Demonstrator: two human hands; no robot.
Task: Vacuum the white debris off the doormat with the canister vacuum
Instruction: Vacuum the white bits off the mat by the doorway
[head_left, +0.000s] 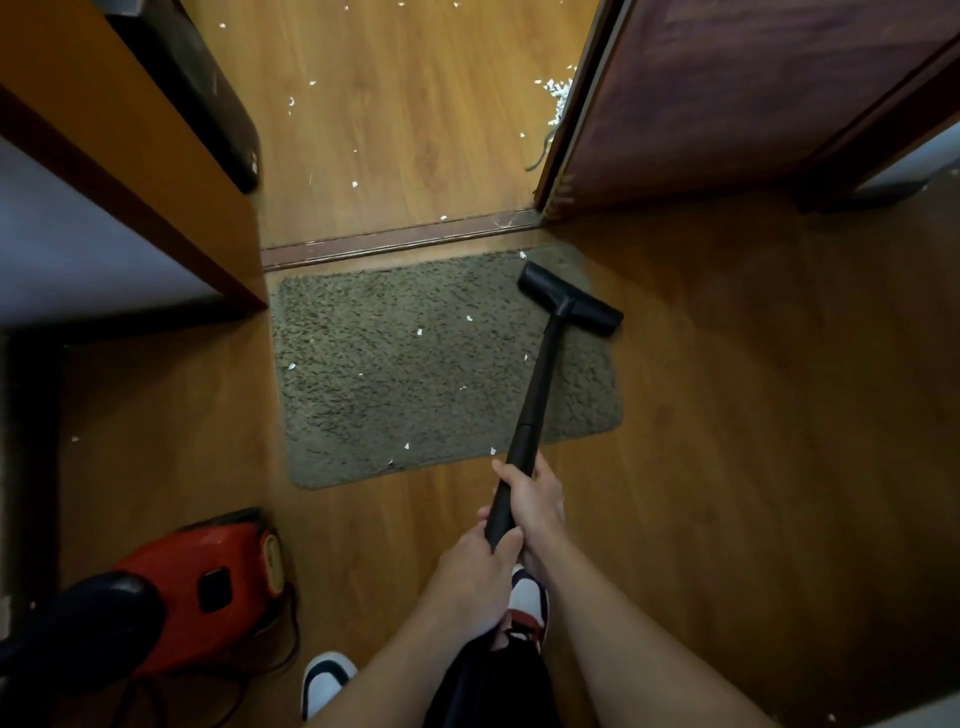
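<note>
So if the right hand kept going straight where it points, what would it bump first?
Probably the mat, at its near edge. The right hand points down along the tube toward the nozzle, though depth is unclear.

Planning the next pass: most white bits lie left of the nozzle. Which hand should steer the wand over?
Right, probably. The right hand grips the wand farther forward, nearer the nozzle; the left hand holds its rear end and could pivot.
</note>
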